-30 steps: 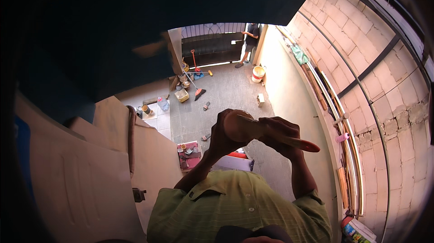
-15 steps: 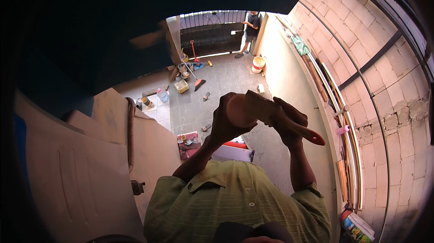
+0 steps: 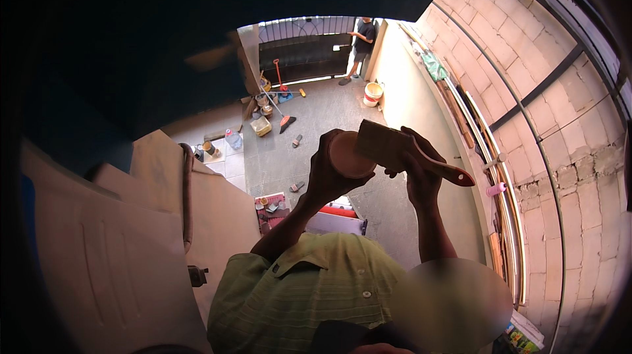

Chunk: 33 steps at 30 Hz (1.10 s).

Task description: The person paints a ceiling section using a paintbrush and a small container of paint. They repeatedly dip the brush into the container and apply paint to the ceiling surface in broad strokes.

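Observation:
My left hand (image 3: 322, 168) is wrapped round a round, open-topped cup (image 3: 347, 158) with a pale pinkish inside. In my right hand (image 3: 421, 176) is a wide flat paintbrush (image 3: 383, 146) with a reddish handle, which has a hole at its end. The bristle end lies over the right side of the cup's rim, its broad face turned up. Whether the bristles touch the rim I cannot tell. Both hands are in shadow, held out before my green shirt, high above the floor.
Below stand a white bucket (image 3: 373, 93), a broom (image 3: 286, 122), a yellowish tub (image 3: 261, 127) and a pink tray (image 3: 272, 209) with small items. A person (image 3: 363, 41) is by the dark gate (image 3: 306, 57). Pipes and boards (image 3: 490, 156) line the block wall (image 3: 573, 222) at right.
The paintbrush has turned so that its broad bristle face shows more, and its tip has risen a little. My left hand still holds the cup. A blurred round patch now covers the lower right.

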Motion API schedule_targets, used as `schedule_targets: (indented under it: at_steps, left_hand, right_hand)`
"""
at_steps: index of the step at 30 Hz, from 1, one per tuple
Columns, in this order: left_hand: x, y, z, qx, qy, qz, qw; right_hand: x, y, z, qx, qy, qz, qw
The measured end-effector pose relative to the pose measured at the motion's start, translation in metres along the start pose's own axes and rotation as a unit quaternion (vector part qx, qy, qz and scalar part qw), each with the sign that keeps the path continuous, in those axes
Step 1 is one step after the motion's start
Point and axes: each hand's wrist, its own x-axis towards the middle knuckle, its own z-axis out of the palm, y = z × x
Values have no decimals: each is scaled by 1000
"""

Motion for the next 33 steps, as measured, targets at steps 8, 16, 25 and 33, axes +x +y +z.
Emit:
schedule_targets:
  at_steps: [8,16,25,33]
  left_hand:
    - [7,4,0,3,3,-5,1000]
    - [19,8,0,-13,22,-24,999]
    - [23,1,-4,-12,41,-18,999]
    - [26,0,-5,23,27,12,999]
  right_hand:
    - [15,13,0,213,5,138,967]
    - [26,9,16,44,-8,-5,999]
    - [17,-5,21,-145,19,-100,984]
    - [25,10,13,-264,16,-239,934]
